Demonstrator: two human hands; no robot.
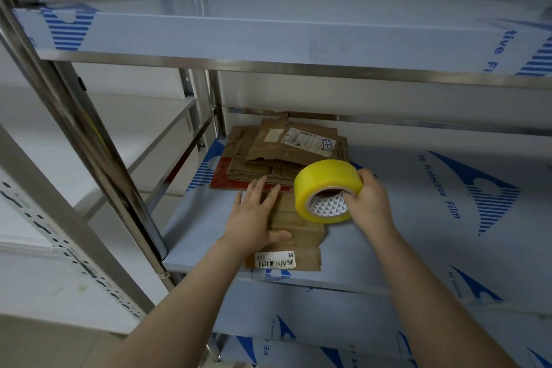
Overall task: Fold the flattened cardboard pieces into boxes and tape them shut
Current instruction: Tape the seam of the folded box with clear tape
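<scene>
Steel posts ran up the left side of the rack, shiny and angled across the view. Next to them, the middle shelf carried pretty much everything that mattered, with the upper shelf hanging over it.

The left hand lay flat on a small cardboard box near the shelf's front edge, palm down. Its grip was apart: fingers straight and spread, thumb out to the side, just pressing on the top. The box was brown and a bit battered, and it had a white barcode label on the flap nearest the camera.

Just behind the box, toward the back left corner of the shelf, sat the stack of flattened cardboard. It was several creased brown pieces piled loosely, with a reddish one at the bottom and a white shipping label on the top piece.

To the right of that, a roll of yellow tape was up on its edge over the box's far right corner. I couldn't tell if it actually touched the box. The right hand had it, grip clamped on the roll, fingertips hooked into the printed white core and the rest of the hand wrapped round the outside.

Further right the shelf was covered in pale film with blue lettering and striped logos.
</scene>
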